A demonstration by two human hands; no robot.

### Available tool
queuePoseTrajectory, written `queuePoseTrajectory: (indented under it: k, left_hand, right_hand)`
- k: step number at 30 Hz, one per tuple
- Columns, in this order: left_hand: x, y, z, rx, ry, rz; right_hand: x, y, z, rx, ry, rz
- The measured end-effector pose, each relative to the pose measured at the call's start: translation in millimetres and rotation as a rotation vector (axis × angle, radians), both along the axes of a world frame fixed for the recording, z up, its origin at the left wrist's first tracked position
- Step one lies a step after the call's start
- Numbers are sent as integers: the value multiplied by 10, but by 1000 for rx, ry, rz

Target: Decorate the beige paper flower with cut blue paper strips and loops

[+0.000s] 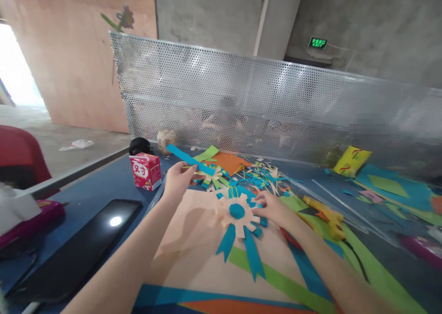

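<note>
My left hand (179,178) pinches a blue strip (186,156) between thumb and fingers, holding it slanted above the table. In front of me is a rosette (243,212) with beige and blue petals, a blue round centre and two notched blue tails, over a beige sheet (193,254). My right hand (272,206) has its curled fingers on the rosette's right petals. Behind it, a second rosette-like piece (216,179) in green, beige and blue is partly hidden by the strip. A light green strip (276,277) passes beneath the tails.
A yellow glue gun (328,219) with a black cord lies to the right, near clear sticks (341,199). Colourful scraps (265,176) and an orange sheet (229,163) lie behind. On the left are a red box (145,171) and a black phone (83,245). A perforated metal screen (276,107) borders the table.
</note>
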State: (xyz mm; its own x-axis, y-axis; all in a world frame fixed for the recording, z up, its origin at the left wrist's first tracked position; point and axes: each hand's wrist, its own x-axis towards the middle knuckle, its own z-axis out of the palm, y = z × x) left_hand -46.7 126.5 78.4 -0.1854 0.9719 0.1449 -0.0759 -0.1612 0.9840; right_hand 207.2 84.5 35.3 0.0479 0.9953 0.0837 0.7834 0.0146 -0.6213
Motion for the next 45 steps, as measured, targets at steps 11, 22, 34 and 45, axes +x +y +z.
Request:
queuePoseTrajectory:
  k: [11,22,34,45]
  left_hand:
    - [34,37,-106,-40,-2,46]
    - [112,-16,-103,27,-33,-43]
    - [376,-428,210,251,65,-291]
    - [403,-455,171,218,159,-256]
  right_hand:
    - [-185,-220,91,-207,756,84]
    - [-78,-237,241,27,952,91]
    - [67,-303,343,306,886,97]
    - [41,-325,354,337,901,95]
